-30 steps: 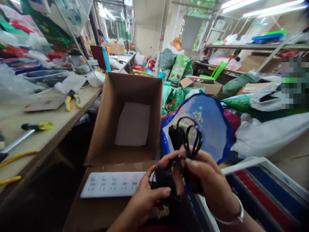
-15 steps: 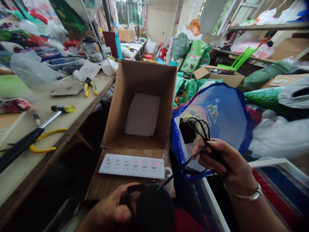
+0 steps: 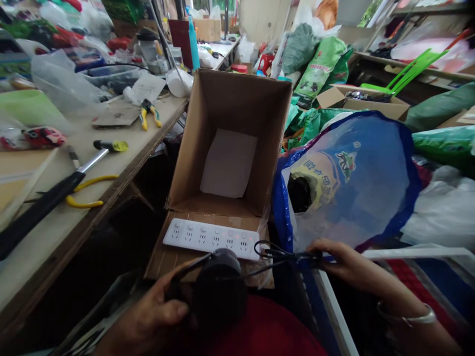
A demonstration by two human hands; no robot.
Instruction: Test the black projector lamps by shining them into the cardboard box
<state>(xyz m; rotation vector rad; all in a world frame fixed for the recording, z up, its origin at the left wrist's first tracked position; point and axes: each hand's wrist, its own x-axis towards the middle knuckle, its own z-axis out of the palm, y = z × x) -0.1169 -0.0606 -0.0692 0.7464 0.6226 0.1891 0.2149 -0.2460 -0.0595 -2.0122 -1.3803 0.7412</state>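
Note:
My left hand [image 3: 152, 309] is closed around the band of a black headset [image 3: 220, 291], whose round ear cup faces up in front of my red clothing. A thin black cable [image 3: 282, 254] runs from it to my right hand [image 3: 336, 259]. The fingers of that hand are closed on the cable's gathered loops, near a blue-rimmed bag. A white power strip [image 3: 211, 238] with several sockets and a few red lights rests on the flap of an open cardboard box [image 3: 181, 163]. A pale sheet [image 3: 229, 163] lies inside the box.
The bench [image 3: 129, 163] on the left holds a hammer [image 3: 74, 183], yellow-handled pliers [image 3: 150, 114] and another yellow-handled tool [image 3: 85, 201]. At right stands the blue-rimmed translucent bag [image 3: 374, 168] with something black inside. A white frame [image 3: 419, 252] borders striped fabric at lower right.
My right hand has moved down with the cable, from in front of the bag to beside the power strip's right end. The headset has shifted slightly up and left. The camera view has tilted down.

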